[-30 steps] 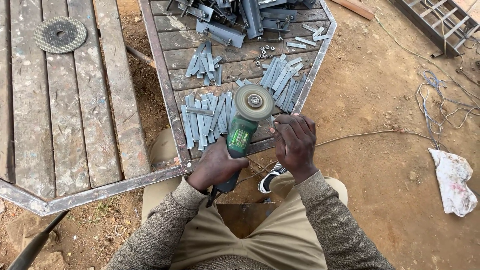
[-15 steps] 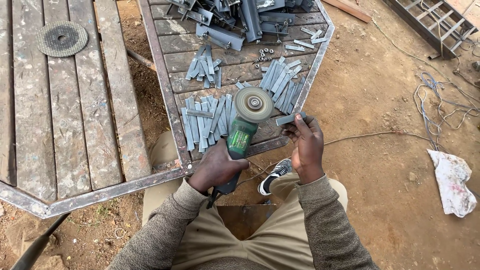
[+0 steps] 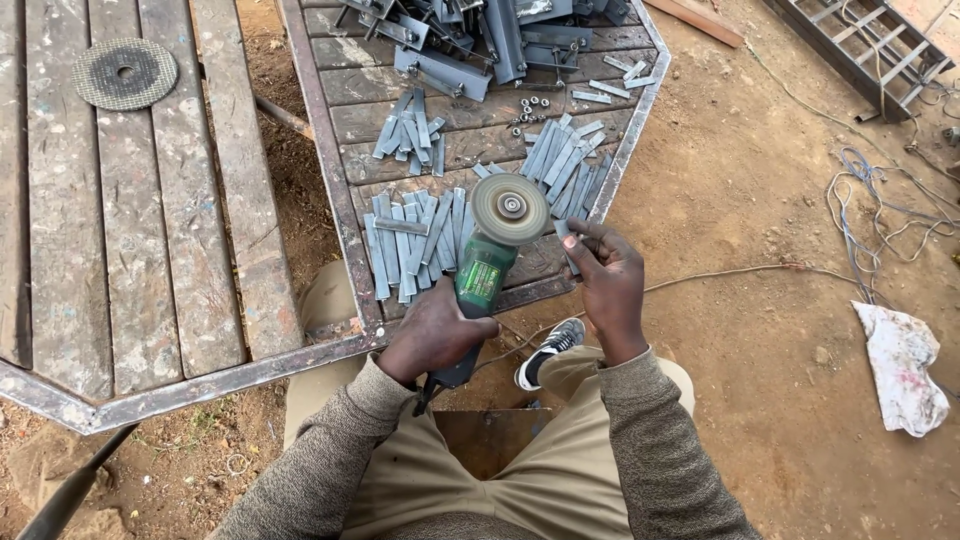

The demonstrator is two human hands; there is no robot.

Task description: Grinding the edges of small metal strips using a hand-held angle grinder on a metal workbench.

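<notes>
At table edge | left hand (image 3: 432, 335) grips green angle grinder (image 3: 478, 290) | right hand (image 3: 610, 283) fingers pinch small flat steel strip (image 3: 567, 243) beside grinding disc (image 3: 510, 208) | step: grinding strip end; next move likely needs steady contact.

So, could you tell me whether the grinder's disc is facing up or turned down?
Facing up: the angle grinder lies in the left hand with its disc flat toward the camera, centre nut showing.

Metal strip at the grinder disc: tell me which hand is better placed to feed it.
Right, probably. The right hand already pinches the metal strip beside the grinder disc, while the left hand is wrapped around the green grinder body.
</notes>
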